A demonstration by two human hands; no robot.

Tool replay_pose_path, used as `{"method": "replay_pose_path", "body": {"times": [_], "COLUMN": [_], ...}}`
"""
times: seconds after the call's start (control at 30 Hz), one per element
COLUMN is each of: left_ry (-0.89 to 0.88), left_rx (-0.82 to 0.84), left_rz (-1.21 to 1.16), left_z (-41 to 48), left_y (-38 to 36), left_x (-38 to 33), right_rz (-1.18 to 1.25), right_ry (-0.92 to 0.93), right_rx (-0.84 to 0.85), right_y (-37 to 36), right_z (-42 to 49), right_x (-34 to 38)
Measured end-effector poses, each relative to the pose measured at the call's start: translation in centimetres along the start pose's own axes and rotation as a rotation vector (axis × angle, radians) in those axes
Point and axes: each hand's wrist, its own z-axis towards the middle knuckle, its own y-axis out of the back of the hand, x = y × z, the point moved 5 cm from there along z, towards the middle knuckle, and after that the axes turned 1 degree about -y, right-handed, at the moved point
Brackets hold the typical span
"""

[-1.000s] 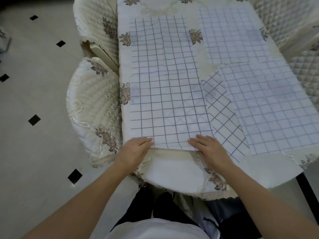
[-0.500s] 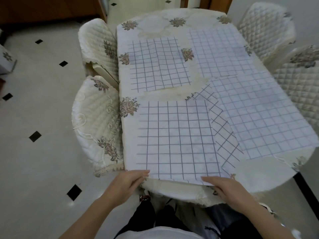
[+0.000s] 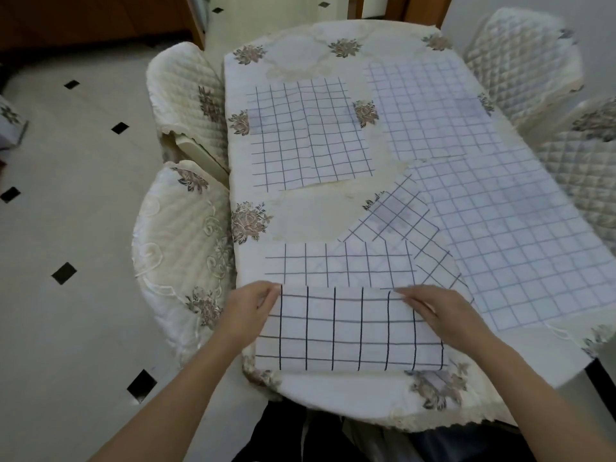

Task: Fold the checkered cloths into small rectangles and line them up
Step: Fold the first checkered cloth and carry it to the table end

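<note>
White cloth (image 3: 346,328) with dark checks lies on the counter (image 3: 333,395), nearer the person than the folded cloth (image 3: 310,135). Half a second ago it lay flat with both hands at its near edge; that edge has since been lifted and carried over toward the folded cloth. Left hand (image 3: 248,311) and right hand (image 3: 443,315) each pinch a flap corner in their fingers. A strip of lower layer shows beyond the flap, so this fold looks unfinished, and spread cloths (image 3: 500,228) right of the folded cloth wait
</note>
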Motion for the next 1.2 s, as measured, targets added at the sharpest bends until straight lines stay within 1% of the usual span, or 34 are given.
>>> {"method": "replay_pose_path", "body": {"times": [0.2,0.3,0.37,0.5,0.67,0.77,0.87,0.93,1.0,1.1,1.2], "left_ry": [0.042,0.011,-0.019,-0.133,-0.231,-0.230,-0.170,-0.203,-0.268,-0.301,-0.300], "left_rx": [-0.045,-0.047,-0.078,-0.183,-0.259,-0.298,-0.341,-0.286,-0.138,0.021,0.067], "left_rz": [0.086,0.168,0.209,0.283,0.354,0.418,0.517,0.556,0.578,0.640,0.686], "left_z": [8.4,11.6,13.0,14.0,14.0,13.9,11.9,9.1,5.7,1.7,0.8], "left_y": [-0.3,-1.1,-1.6,-1.9,-2.1,-1.9,-2.0,-3.5,-6.4,-10.0,-11.1], "left_x": [0.9,2.6,3.6,4.1,4.9,4.4,2.4,0.7,-0.2,0.5,1.5], "right_rz": [-0.079,-0.107,-0.123,-0.117,-0.130,-0.158,-0.231,-0.233,-0.231,-0.274,-0.303], "right_ry": [0.012,0.000,0.011,0.040,0.031,0.044,0.026,0.018,0.020,-0.016,-0.091], "right_rx": [-0.055,-0.059,-0.098,-0.217,-0.271,-0.297,-0.367,-0.412,-0.397,-0.291,-0.180], "right_y": [-0.7,-1.7,-2.1,-2.0,-2.2,-2.5,-2.6,-3.0,-4.4,-7.1,-8.9], "right_z": [9.8,12.5,13.5,14.5,14.9,14.7,13.4,11.6,9.1,5.1,2.6], "right_x": [-2.5,-4.0,-4.7,-4.9,-5.1,-5.1,-4.5,-3.3,-2.0,-0.5,-0.3]}}
